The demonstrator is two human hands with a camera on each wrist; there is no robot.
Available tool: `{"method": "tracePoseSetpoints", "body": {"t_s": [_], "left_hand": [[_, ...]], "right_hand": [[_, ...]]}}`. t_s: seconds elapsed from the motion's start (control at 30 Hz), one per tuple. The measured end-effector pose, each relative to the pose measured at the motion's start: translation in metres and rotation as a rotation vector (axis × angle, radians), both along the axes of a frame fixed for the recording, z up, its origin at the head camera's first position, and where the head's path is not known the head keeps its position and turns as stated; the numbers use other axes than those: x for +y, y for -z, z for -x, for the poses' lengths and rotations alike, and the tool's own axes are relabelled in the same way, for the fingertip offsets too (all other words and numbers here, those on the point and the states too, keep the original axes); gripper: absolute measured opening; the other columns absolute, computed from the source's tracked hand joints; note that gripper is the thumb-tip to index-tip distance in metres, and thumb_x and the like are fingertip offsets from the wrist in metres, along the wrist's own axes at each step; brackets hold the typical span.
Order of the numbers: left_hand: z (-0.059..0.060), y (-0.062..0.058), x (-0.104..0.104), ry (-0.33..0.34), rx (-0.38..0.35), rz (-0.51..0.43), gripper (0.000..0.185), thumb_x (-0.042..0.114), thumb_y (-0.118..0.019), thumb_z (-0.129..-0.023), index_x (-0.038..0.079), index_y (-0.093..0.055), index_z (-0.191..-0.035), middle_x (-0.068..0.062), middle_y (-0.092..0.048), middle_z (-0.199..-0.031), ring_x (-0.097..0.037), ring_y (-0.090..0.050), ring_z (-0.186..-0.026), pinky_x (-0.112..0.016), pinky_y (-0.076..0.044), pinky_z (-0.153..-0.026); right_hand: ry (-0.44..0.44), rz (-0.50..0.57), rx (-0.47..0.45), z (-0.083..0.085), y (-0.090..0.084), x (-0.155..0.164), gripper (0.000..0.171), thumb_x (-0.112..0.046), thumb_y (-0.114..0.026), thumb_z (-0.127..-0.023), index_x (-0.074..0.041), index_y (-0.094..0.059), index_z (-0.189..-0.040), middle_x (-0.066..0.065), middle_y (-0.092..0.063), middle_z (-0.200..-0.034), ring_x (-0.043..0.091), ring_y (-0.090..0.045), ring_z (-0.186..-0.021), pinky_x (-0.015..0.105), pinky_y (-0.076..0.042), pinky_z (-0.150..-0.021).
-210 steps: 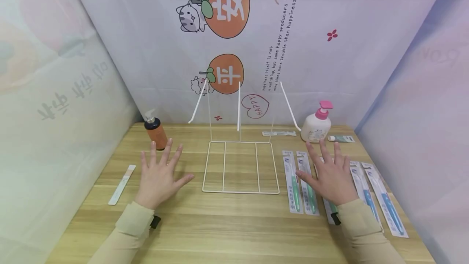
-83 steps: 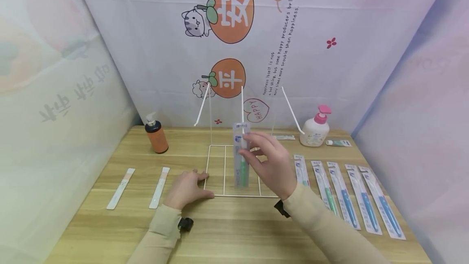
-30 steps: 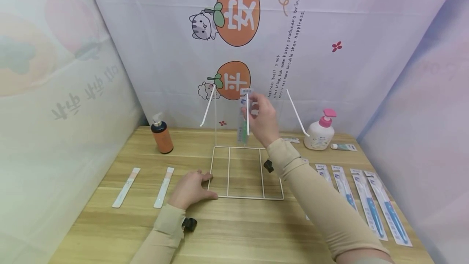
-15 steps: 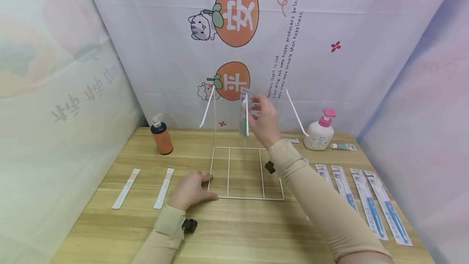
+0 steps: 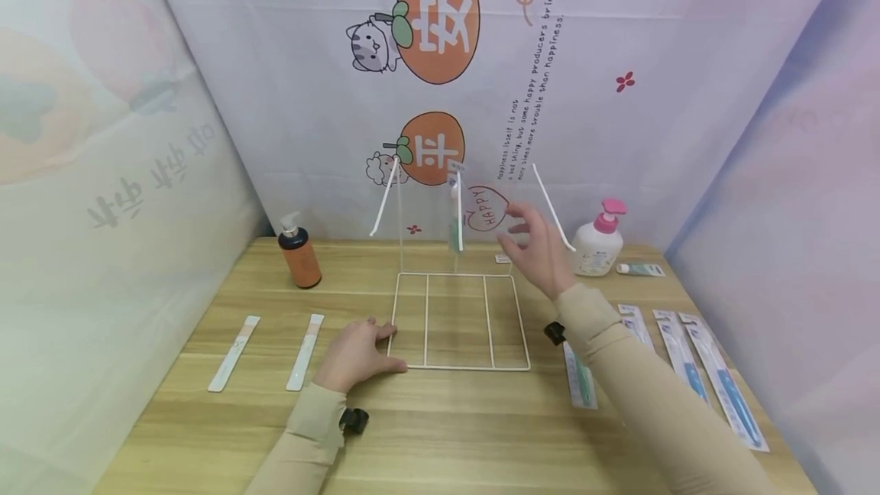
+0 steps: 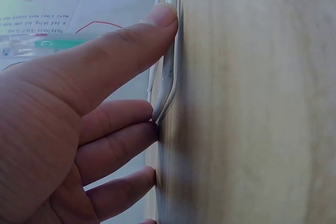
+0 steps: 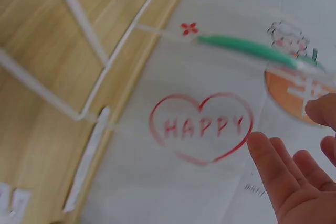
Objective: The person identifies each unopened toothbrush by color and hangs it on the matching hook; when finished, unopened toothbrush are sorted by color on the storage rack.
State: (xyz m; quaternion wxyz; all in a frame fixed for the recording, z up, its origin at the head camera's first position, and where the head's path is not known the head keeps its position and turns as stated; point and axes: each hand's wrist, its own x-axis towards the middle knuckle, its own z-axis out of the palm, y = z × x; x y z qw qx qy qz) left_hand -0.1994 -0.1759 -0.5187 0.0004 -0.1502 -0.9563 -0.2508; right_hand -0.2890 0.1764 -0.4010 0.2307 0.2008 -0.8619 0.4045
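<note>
Packaged green toothbrush (image 5: 454, 235) hangs on middle hook (image 5: 460, 208)

The right hand (image 5: 541, 252), released, fingers loosely bent, hovers apart at four o'clock. At seven, the left hand (image 5: 357, 357) (thumb and fingers loosely extended) touches the wire rack (image 5: 474, 368). An orange-and-black pump bottle (image 5: 301, 260) stands at nine.

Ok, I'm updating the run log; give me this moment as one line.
middle hook: green toothbrush pack hanging | outer hooks: bare | left grip: holds wire rack near-left corner | right grip: empty, apart from pack
</note>
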Motion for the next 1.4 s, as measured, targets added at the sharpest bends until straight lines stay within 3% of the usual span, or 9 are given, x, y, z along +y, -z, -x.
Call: {"method": "tracePoseSetpoints", "body": {"t_s": [0.2, 0.43, 0.57, 0.77, 0.83, 0.93, 1.13, 1.3, 1.4], "left_hand": [[-0.001, 0.0, 0.0, 0.001, -0.001, -0.003, 0.077, 0.054, -0.098, -0.072, 0.014, -0.078, -0.135, -0.034, -0.063, -0.14, -0.051, -0.063, -0.13, -0.059, -0.054, -0.103], [0.001, 0.001, 0.0, -0.001, -0.009, -0.004, 0.077, 0.054, -0.098, -0.072, 0.015, -0.078, -0.135, -0.034, -0.063, -0.141, -0.05, -0.064, -0.129, -0.058, -0.055, -0.102], [0.002, 0.0, 0.0, -0.013, -0.016, -0.002, 0.077, 0.055, -0.098, -0.072, 0.016, -0.078, -0.136, -0.034, -0.063, -0.142, -0.05, -0.063, -0.131, -0.058, -0.055, -0.103], [0.001, -0.001, 0.0, -0.013, -0.026, 0.001, 0.077, 0.056, -0.098, -0.073, 0.016, -0.078, -0.136, -0.034, -0.062, -0.143, -0.05, -0.062, -0.132, -0.058, -0.054, -0.104], [0.0, -0.001, 0.0, -0.012, -0.028, 0.003, 0.077, 0.056, -0.098, -0.073, 0.017, -0.078, -0.136, -0.034, -0.062, -0.143, -0.05, -0.062, -0.132, -0.059, -0.054, -0.104], [0.0, -0.002, 0.0, -0.011, -0.026, 0.006, 0.078, 0.056, -0.097, -0.073, 0.017, -0.077, -0.137, -0.034, -0.062, -0.143, -0.051, -0.062, -0.132, -0.059, -0.054, -0.105], [0.0, -0.001, 0.0, -0.001, -0.019, -0.011, 0.077, 0.054, -0.098, -0.073, 0.015, -0.078, -0.136, -0.035, -0.062, -0.142, -0.05, -0.062, -0.131, -0.058, -0.055, -0.104], [0.0, -0.002, 0.0, -0.005, -0.022, -0.024, 0.077, 0.053, -0.099, -0.072, 0.014, -0.078, -0.135, -0.035, -0.061, -0.143, -0.05, -0.062, -0.132, -0.058, -0.055, -0.103], [0.0, -0.001, 0.0, -0.008, -0.022, -0.024, 0.077, 0.053, -0.099, -0.072, 0.014, -0.078, -0.135, -0.035, -0.061, -0.143, -0.05, -0.062, -0.133, -0.058, -0.055, -0.104]], "right_hand": [[0.103, -0.064, -0.048, -0.006, 0.023, 0.066, 0.048, -0.004, -0.085, -0.091, 0.003, -0.066, -0.135, 0.026, -0.07, -0.131, 0.045, -0.076, -0.103, 0.057, -0.061, -0.089], [0.114, -0.178, -0.303, -0.027, 0.049, 0.13, 0.059, -0.018, -0.085, -0.095, -0.001, -0.061, -0.147, 0.03, -0.062, -0.144, 0.047, -0.073, -0.106, 0.058, -0.063, -0.08], [0.129, -0.281, -0.385, -0.033, 0.072, 0.149, 0.061, -0.025, -0.086, -0.095, -0.005, -0.063, -0.148, 0.029, -0.067, -0.137, 0.045, -0.069, -0.107, 0.058, -0.059, -0.083], [0.164, -0.424, -0.376, -0.037, 0.104, 0.164, 0.064, -0.042, -0.089, -0.09, -0.011, -0.07, -0.144, 0.023, -0.075, -0.122, 0.042, -0.07, -0.108, 0.058, -0.057, -0.08], [0.18, -0.464, -0.393, -0.037, 0.11, 0.166, 0.067, -0.051, -0.087, -0.089, -0.016, -0.071, -0.144, 0.02, -0.075, -0.12, 0.04, -0.07, -0.103, 0.053, -0.056, -0.071], [0.186, -0.489, -0.448, -0.038, 0.117, 0.167, 0.067, -0.059, -0.083, -0.09, -0.022, -0.072, -0.143, 0.014, -0.076, -0.122, 0.037, -0.069, -0.104, 0.053, -0.053, -0.072], [0.161, -0.438, -0.539, -0.035, 0.126, 0.166, 0.057, -0.054, -0.082, -0.093, -0.02, -0.075, -0.139, 0.011, -0.075, -0.125, 0.043, -0.059, -0.118, 0.072, -0.041, -0.093], [0.194, -0.399, -0.601, -0.037, 0.124, 0.161, 0.061, -0.054, -0.079, -0.094, -0.018, -0.072, -0.143, 0.017, -0.072, -0.13, 0.056, -0.048, -0.124, 0.09, -0.02, -0.097], [0.218, -0.388, -0.59, -0.039, 0.123, 0.157, 0.059, -0.052, -0.079, -0.094, -0.017, -0.073, -0.141, 0.019, -0.073, -0.128, 0.063, -0.046, -0.124, 0.097, -0.011, -0.094]]}}
